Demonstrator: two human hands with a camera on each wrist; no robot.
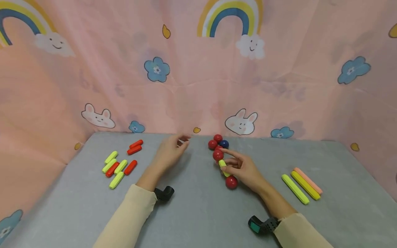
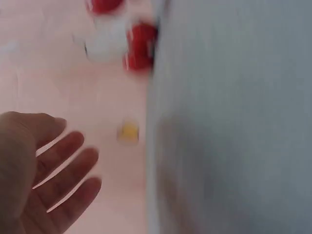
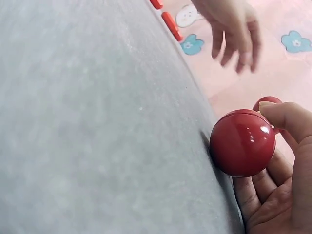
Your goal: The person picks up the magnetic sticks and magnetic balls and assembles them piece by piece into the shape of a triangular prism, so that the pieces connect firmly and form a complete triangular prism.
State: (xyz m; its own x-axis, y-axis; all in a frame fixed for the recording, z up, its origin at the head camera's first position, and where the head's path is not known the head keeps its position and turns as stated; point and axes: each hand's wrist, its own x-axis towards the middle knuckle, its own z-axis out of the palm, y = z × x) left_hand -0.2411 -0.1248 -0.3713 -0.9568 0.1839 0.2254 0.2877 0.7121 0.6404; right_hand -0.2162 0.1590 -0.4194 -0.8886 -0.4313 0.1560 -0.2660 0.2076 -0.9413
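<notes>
My right hand (image 1: 243, 170) pinches a short yellow-green stick (image 1: 221, 163) between thumb and fingers. A red ball (image 1: 231, 182) sits at the stick's near end and another red ball (image 1: 218, 155) at its far end, by my extended index finger. In the right wrist view the near red ball (image 3: 242, 143) hides the stick. Just beyond are more red balls (image 1: 212, 144) and one dark blue ball (image 1: 224, 144). My left hand (image 1: 170, 151) is above the table, left of the balls, fingers loosely bent and holding nothing; the left wrist view also shows this hand (image 2: 53, 170).
Short red sticks (image 1: 130, 167) and short yellow-green sticks (image 1: 116, 180) lie on the grey table (image 1: 198, 220) at left. Longer sticks in yellow-green (image 1: 295, 189), yellow (image 1: 305, 185) and peach (image 1: 308, 180) lie at right. A pink printed cloth (image 1: 192, 100) hangs behind the table.
</notes>
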